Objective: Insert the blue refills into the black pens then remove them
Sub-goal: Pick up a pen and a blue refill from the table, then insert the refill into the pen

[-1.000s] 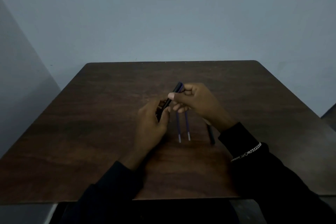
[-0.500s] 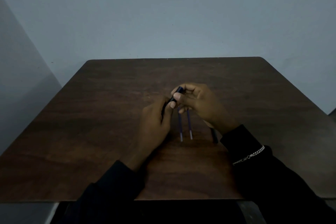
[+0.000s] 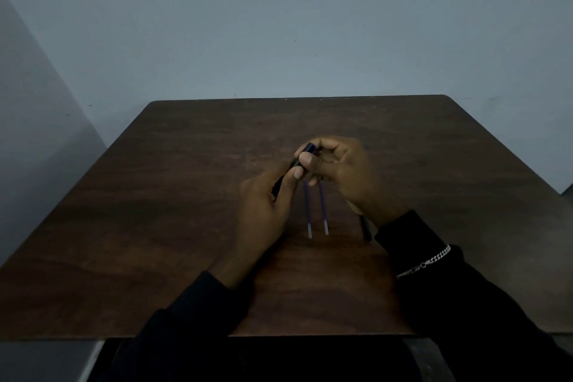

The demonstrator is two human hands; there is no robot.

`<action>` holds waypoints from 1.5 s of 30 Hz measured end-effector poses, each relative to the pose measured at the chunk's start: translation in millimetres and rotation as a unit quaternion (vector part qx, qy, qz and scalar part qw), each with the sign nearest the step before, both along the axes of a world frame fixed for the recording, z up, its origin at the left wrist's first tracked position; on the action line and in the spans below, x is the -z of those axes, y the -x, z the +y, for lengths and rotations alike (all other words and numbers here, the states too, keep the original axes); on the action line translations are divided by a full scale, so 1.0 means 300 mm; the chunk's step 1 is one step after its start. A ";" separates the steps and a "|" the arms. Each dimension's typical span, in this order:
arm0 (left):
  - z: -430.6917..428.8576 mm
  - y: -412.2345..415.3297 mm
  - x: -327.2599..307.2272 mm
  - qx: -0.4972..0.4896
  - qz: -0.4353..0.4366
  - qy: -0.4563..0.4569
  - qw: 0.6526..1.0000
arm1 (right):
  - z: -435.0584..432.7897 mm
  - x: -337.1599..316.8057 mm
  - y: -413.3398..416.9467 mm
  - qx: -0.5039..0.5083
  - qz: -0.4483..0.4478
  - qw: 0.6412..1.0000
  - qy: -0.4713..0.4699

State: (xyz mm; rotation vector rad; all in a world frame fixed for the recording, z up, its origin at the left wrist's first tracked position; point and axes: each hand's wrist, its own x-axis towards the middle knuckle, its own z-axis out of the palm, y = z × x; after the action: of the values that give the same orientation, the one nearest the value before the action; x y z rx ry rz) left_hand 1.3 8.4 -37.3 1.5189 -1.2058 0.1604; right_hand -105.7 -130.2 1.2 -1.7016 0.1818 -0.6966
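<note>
Gripping a slim black pen (image 3: 293, 164) at frame centre, left hand (image 3: 266, 211) wraps its lower barrel, right hand (image 3: 338, 174) pinches its top | two thin blue refills (image 3: 314, 211) lie parallel below, on dark woodgrain table (image 3: 155, 211) | plain grey wall (image 3: 279, 25) | second pen (image 3: 366, 228) mostly hidden under right wrist.

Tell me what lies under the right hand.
Under the right hand, two blue refills and part of a black pen lie on the table; their far ends are covered.
</note>
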 end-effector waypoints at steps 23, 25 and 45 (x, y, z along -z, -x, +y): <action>0.016 -0.001 -0.003 0.027 0.046 -0.065 0.996 | -0.224 0.009 0.257 0.261 0.192 0.942 0.082; 0.014 0.000 -0.001 0.025 0.047 -0.069 0.996 | -0.244 0.026 0.294 0.286 0.250 0.921 0.084; 0.013 0.007 -0.008 0.036 0.027 -0.074 0.996 | -0.270 0.090 0.312 0.342 0.360 0.865 0.068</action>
State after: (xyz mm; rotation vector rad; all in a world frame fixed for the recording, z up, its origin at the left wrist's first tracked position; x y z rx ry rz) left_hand -0.7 12.4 -34.9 1.5941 -1.2498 -0.0178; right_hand -199.2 -211.2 -25.9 -1.9742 1.3414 -0.5398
